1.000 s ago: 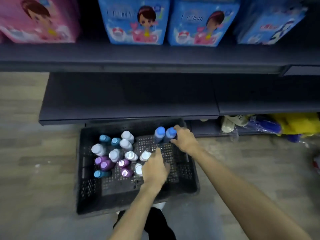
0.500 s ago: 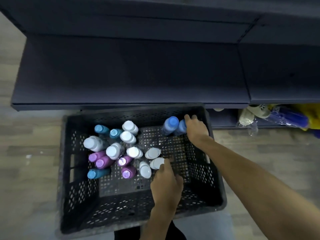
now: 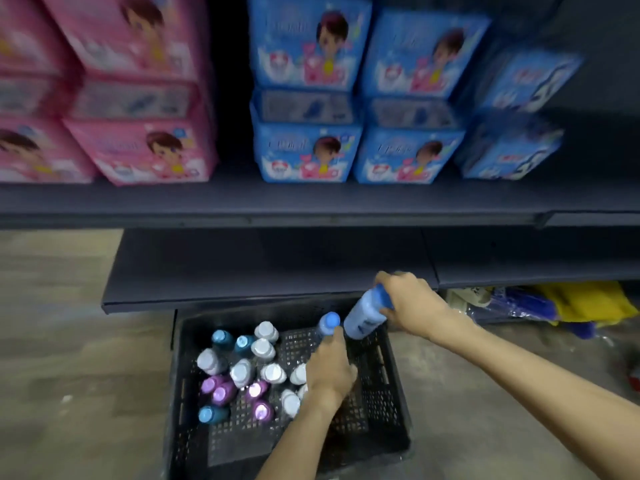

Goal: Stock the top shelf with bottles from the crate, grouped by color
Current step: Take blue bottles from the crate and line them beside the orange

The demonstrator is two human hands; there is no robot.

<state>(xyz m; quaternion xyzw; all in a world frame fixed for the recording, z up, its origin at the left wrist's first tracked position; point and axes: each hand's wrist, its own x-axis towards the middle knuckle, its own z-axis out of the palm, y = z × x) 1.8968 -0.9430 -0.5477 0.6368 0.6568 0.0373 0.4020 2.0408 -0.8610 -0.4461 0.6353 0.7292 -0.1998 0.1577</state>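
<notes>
One black crate (image 3: 391, 393). In it, by cap colour: three teal bottles (image 3: 221, 337) — two near the far left corner, one by the left wall toward the near edge. Four purple bottles (image 3: 221, 393) cluster on the left side. Seven white bottles (image 3: 263, 348) show plainly through the middle, with what may be an eighth half hidden behind the left hand (image 3: 329, 368). Two blue bottles (image 3: 329, 322) — one upright at the crate's far edge, one held above the far right corner by the right hand (image 3: 408, 299). On the shelf (image 3: 311, 202) above stand four pink packs (image 3: 145, 150) and six blue packs (image 3: 306, 150), each stacked two high.
</notes>
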